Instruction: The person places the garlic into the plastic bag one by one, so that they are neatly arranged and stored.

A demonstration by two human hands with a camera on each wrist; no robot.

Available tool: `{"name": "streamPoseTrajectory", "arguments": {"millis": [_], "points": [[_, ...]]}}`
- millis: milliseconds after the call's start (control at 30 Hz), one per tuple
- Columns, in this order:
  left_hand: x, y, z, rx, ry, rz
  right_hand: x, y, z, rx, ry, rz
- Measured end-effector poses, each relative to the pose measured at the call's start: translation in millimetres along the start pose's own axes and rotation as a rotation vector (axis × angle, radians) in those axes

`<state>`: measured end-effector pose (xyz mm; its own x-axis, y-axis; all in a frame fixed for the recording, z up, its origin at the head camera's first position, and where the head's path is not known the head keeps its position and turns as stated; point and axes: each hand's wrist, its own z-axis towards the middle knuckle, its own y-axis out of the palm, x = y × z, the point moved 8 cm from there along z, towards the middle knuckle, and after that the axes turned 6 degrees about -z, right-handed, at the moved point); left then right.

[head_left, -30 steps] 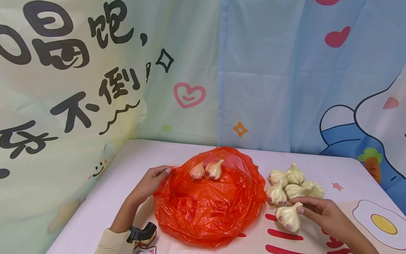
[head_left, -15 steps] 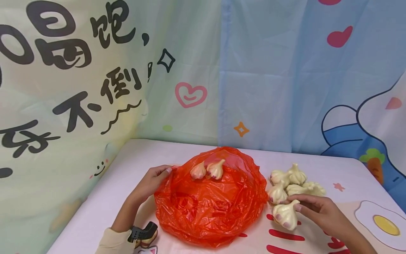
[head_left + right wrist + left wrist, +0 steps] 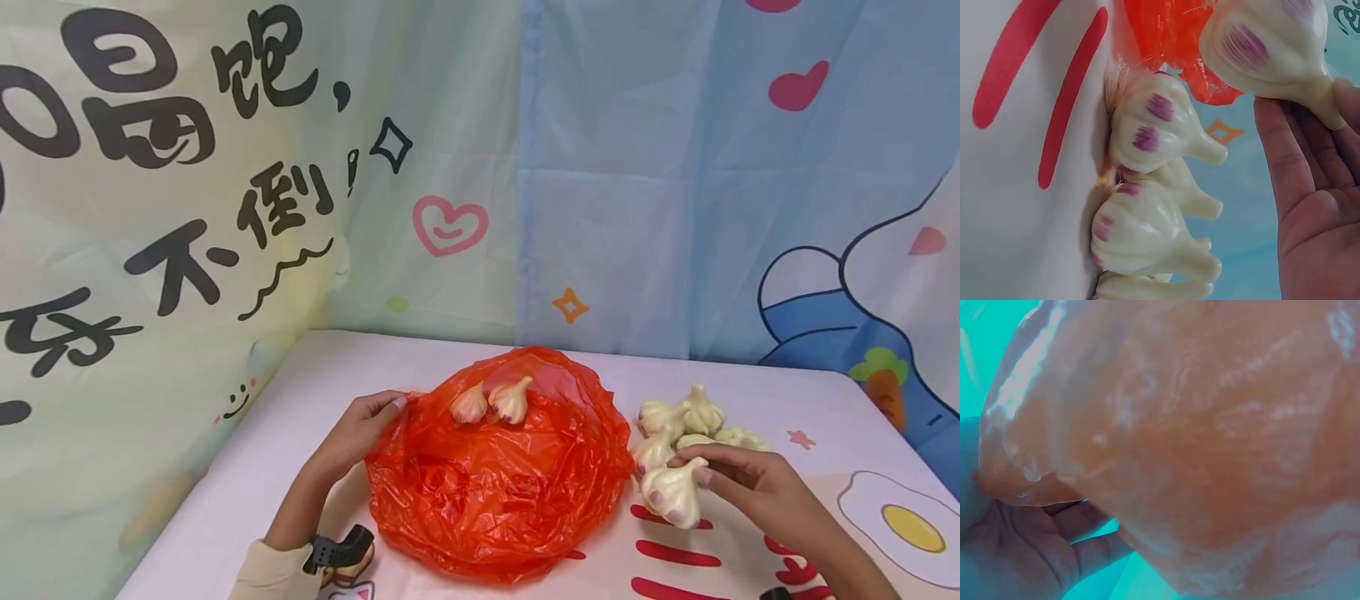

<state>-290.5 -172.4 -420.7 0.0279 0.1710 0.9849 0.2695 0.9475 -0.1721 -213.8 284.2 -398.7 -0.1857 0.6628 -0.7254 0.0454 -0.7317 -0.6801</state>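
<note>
A crumpled red plastic bag [image 3: 495,492] sits open-mouthed on the table, with two garlic bulbs [image 3: 509,401] lying at its far inner side. My left hand [image 3: 363,429] pinches the bag's left rim between thumb and fingers; in the left wrist view the bag film [image 3: 1210,444] covers much of that hand [image 3: 1022,556]. To the right of the bag, my right hand [image 3: 757,487] holds another garlic bulb [image 3: 672,493] by its stem, root end toward the bag. The right wrist view shows this held bulb [image 3: 1260,47] raised off the table, its skin cream with purple patches.
Several more garlic bulbs [image 3: 702,411] are heaped just beyond the right hand, close to the bag's right edge. A printed cloth [image 3: 795,400] covers the table. Behind it hang printed curtains [image 3: 607,208]. Each wrist wears a camera, the left one on a black strap [image 3: 337,552].
The right hand has moved the garlic bulb slightly left and upward, now overlapping the heap more. The left hand and the bag have stayed in place.
</note>
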Motion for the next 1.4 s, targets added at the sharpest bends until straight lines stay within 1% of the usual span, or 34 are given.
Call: {"name": "streamPoseTrajectory", "arguments": {"millis": [200, 300, 500, 733, 833, 933, 1167, 1300, 1400], "points": [[-0.4, 0.1, 0.0, -0.004, 0.004, -0.002, -7, 2, 3, 0.021, -0.032, 0.010], [-0.5, 0.4, 0.5, -0.005, 0.003, -0.004, -12, 4, 6, 0.020, -0.041, 0.014], [0.6, 0.4, 0.8, -0.007, 0.020, 0.008, -22, 6, 14, 0.020, -0.055, 0.050], [1.0, 0.5, -0.2, -0.008, 0.012, 0.012, -34, 10, 24, 0.043, -0.141, 0.079], [1.3, 0.5, 0.1, -0.008, 0.019, 0.007, -36, 12, 27, 0.054, -0.159, 0.088], [1.0, 0.7, 0.6, -0.009, 0.025, 0.000, -38, 14, 29, 0.061, -0.158, 0.091], [-0.3, 3.0, 0.5, -0.004, 0.008, -0.010, -40, 16, 37, 0.064, -0.150, 0.097], [0.4, 1.8, 0.3, -0.003, 0.017, 0.000, -46, 19, 42, 0.070, -0.197, 0.113], [-1.0, 0.4, -0.1, 0.002, 0.007, -0.005, -52, 21, 44, 0.073, -0.239, 0.135]]}}
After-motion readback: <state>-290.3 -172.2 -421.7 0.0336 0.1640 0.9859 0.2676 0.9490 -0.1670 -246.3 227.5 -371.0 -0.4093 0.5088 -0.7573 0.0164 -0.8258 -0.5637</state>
